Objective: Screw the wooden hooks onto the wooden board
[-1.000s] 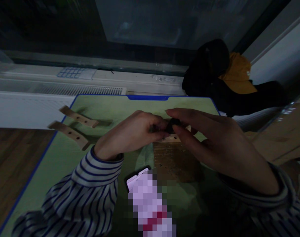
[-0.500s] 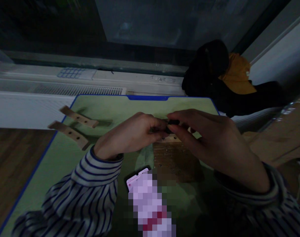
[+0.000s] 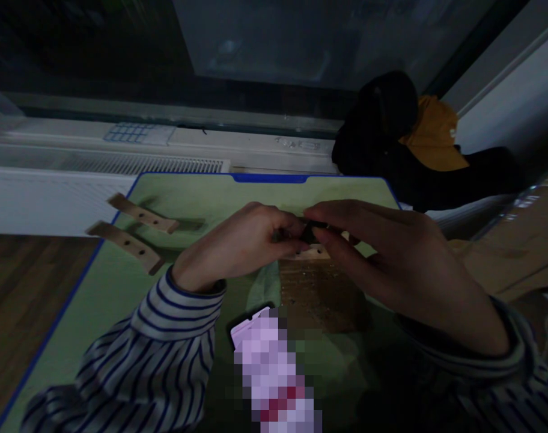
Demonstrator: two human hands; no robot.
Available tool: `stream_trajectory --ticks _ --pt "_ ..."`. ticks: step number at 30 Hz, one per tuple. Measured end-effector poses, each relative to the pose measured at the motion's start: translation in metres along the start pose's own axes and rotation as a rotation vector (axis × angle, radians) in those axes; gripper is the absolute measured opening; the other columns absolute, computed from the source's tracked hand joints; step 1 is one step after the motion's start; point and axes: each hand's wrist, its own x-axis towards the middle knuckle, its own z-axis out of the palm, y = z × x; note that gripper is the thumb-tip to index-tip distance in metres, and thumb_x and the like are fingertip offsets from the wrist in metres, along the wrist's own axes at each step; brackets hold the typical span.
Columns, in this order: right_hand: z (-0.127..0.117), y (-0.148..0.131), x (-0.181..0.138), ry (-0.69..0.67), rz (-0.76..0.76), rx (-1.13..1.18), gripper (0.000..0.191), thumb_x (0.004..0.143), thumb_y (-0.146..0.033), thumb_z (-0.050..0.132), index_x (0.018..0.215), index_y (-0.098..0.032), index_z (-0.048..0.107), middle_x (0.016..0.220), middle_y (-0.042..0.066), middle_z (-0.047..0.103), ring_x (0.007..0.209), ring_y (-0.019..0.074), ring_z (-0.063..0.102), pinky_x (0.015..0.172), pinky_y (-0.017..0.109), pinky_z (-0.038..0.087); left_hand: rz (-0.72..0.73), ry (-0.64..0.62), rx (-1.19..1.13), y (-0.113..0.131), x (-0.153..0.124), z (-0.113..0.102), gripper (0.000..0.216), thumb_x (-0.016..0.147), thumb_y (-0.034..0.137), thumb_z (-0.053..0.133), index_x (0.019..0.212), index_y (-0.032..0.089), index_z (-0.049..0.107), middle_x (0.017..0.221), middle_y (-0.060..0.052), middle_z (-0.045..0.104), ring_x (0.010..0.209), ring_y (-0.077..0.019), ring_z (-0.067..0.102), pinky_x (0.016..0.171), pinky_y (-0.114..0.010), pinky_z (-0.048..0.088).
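Between the fingertips of both hands is a small dark piece (image 3: 313,230), too dim to name. My left hand (image 3: 256,237) pinches its left side. With thumb and forefinger, my right hand (image 3: 368,240) grips it from the right. Just below the fingers lies a pale wooden strip (image 3: 307,252) with holes, at the far edge of a brown wooden board (image 3: 319,291). Two curved wooden pieces with two holes each, a far one (image 3: 143,213) and a nearer one (image 3: 127,245), rest at the table's left edge.
A lit phone (image 3: 256,337), its screen pixelated, lies in front of the board on the green, blue-edged table (image 3: 202,192). Dark and orange caps (image 3: 436,135) sit at the back right. A radiator (image 3: 166,163) and window sill are behind the table.
The small dark piece has tilted a little between the fingers. My right hand has shifted slightly, its wrist lower and further right; my left hand has barely moved.
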Motion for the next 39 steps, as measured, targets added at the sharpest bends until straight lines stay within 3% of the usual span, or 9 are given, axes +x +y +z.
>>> stream_trajectory --ticks 12,16,21,25,31,39 --pt "0.0032 0.0026 0.0011 0.036 0.011 -0.084 0.019 0.086 -0.024 0.055 0.103 -0.017 0.058 0.097 0.001 0.067 0.079 0.0101 0.064 0.06 0.018 0.047 -0.009 -0.034 -0.011 0.0025 -0.0013 -0.0022 0.011 0.081 0.022 0.057 0.085 0.02 0.067 0.079 0.003 0.069 0.073 -0.0114 0.063 0.064 -0.02 0.044" --pt "0.003 0.0013 0.0006 0.04 0.009 -0.065 0.023 0.085 -0.024 0.057 0.107 -0.017 0.057 0.098 0.0 0.067 0.08 0.0097 0.064 0.065 0.018 0.048 -0.016 -0.002 0.018 0.002 -0.0014 -0.0025 0.015 0.081 0.031 0.059 0.084 0.019 0.067 0.078 0.001 0.069 0.073 -0.0133 0.063 0.062 -0.022 0.043" --pt "0.0017 -0.0002 -0.0006 0.005 0.012 -0.019 0.031 0.087 -0.022 0.053 0.118 -0.018 0.052 0.109 0.0 0.065 0.085 0.0085 0.063 0.071 0.017 0.049 -0.005 0.001 -0.004 0.0006 -0.0005 -0.0009 0.013 0.082 0.028 0.058 0.084 0.019 0.067 0.083 0.001 0.07 0.076 -0.0129 0.064 0.065 -0.022 0.043" --pt "0.0 0.0005 -0.0007 -0.025 -0.016 0.014 0.026 0.088 -0.019 0.05 0.114 -0.018 0.055 0.109 0.0 0.066 0.088 0.0089 0.063 0.071 0.017 0.049 0.011 0.004 -0.009 0.0011 0.0 -0.0008 0.011 0.081 0.027 0.06 0.078 0.019 0.067 0.078 0.002 0.07 0.075 -0.0129 0.064 0.064 -0.021 0.043" --pt "0.0001 0.0013 -0.0001 -0.007 -0.001 -0.033 0.023 0.087 -0.021 0.053 0.109 -0.016 0.057 0.103 0.003 0.067 0.087 0.012 0.064 0.072 0.021 0.049 -0.02 -0.057 -0.071 0.004 -0.0006 -0.0029 0.014 0.083 0.019 0.055 0.089 0.02 0.068 0.083 0.002 0.071 0.077 -0.012 0.064 0.068 -0.021 0.045" --pt "0.0032 0.0029 0.002 0.002 -0.007 -0.056 0.022 0.087 -0.023 0.053 0.108 -0.016 0.058 0.101 0.003 0.067 0.082 0.0112 0.065 0.066 0.019 0.048 -0.02 -0.059 -0.051 0.0051 0.0001 -0.0041 0.014 0.082 0.02 0.055 0.088 0.02 0.068 0.083 0.001 0.071 0.077 -0.0126 0.064 0.067 -0.021 0.045"
